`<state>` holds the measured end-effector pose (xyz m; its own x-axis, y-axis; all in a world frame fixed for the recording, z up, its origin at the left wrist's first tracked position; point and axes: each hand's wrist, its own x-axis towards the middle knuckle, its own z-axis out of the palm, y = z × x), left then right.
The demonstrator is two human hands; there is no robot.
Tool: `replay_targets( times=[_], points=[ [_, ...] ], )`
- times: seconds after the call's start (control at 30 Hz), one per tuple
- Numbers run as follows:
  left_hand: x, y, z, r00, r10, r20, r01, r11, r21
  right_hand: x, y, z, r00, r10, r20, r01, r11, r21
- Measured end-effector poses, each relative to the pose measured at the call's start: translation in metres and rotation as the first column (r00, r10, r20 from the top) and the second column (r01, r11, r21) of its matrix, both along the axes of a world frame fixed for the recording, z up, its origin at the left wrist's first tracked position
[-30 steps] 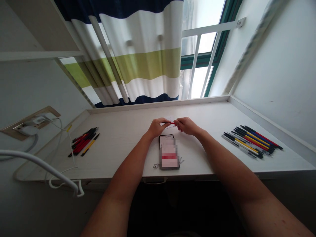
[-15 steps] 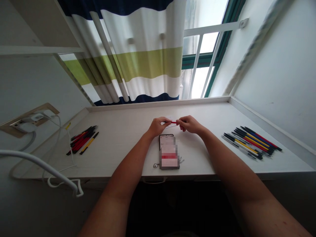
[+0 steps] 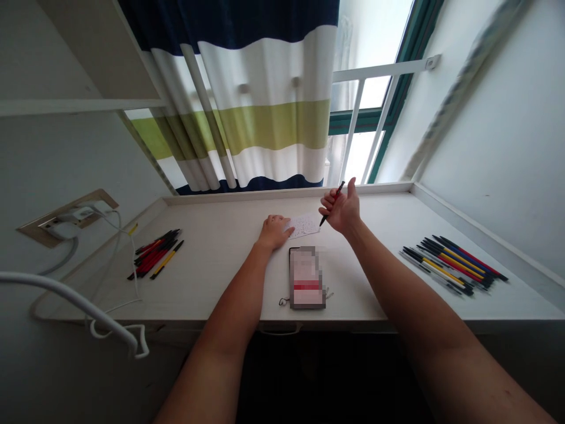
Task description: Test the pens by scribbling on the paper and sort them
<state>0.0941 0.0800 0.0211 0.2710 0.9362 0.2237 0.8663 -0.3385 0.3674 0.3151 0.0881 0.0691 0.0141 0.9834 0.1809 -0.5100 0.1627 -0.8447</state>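
In my right hand I hold a ballpoint pen, dark at both ends with some red at its middle. The palm is turned up, the thumb sticks out, and the pen tilts with its lower tip near the right edge of a small sheet of paper. Rows of dark marks cover the sheet. My left hand lies flat with fingers spread over the paper's left side. Just in front of the paper a phone, its screen blurred out, rests on the white desk.
Several pens, mostly red and black, lie in a pile on the left. On the right is a row of pens in mixed colours. White cables run from a wall socket across the desk's left end.
Both hands were together holding the red pen between them. They have separated: the left has come down onto the paper, while the right has turned palm up, keeping the pen.
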Motion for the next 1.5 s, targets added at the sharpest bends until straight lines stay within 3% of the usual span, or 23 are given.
replay_targets(
  times=[0.07,0.17,0.33,0.53,0.77,1.07,1.33,1.5],
  points=[
    [-0.007,0.001,-0.001,0.992,0.031,-0.124,-0.042,0.996,-0.085,-0.004,0.007,0.011,1.0,-0.011,-0.025,0.011,0.999,0.032],
    [-0.01,0.002,-0.003,0.986,0.008,-0.164,-0.03,0.992,-0.126,-0.012,0.013,0.018,0.998,-0.023,-0.057,0.028,0.996,0.086],
    [-0.011,0.006,-0.006,0.988,0.0,-0.153,-0.019,0.992,-0.121,-0.022,0.012,0.013,0.998,0.016,-0.054,-0.011,0.994,0.107],
    [-0.012,0.008,-0.008,0.989,0.004,-0.148,-0.022,0.992,-0.122,-0.029,0.012,0.006,0.977,0.112,-0.18,-0.092,0.989,0.117],
    [-0.011,0.006,-0.007,0.989,0.002,-0.148,-0.021,0.992,-0.126,-0.029,0.01,0.007,0.97,0.107,-0.219,-0.086,0.991,0.103],
    [-0.01,0.006,-0.008,0.988,0.009,-0.152,-0.03,0.991,-0.132,-0.028,0.005,0.005,0.979,0.098,-0.179,-0.09,0.994,0.057],
    [-0.012,0.007,-0.009,0.99,0.004,-0.143,-0.023,0.991,-0.13,-0.023,0.003,0.003,0.993,-0.029,0.113,0.027,0.999,0.025],
    [-0.012,0.006,-0.008,0.991,0.003,-0.137,-0.02,0.992,-0.128,-0.024,0.011,-0.002,0.991,-0.061,0.121,0.056,0.998,0.041]
  ],
)
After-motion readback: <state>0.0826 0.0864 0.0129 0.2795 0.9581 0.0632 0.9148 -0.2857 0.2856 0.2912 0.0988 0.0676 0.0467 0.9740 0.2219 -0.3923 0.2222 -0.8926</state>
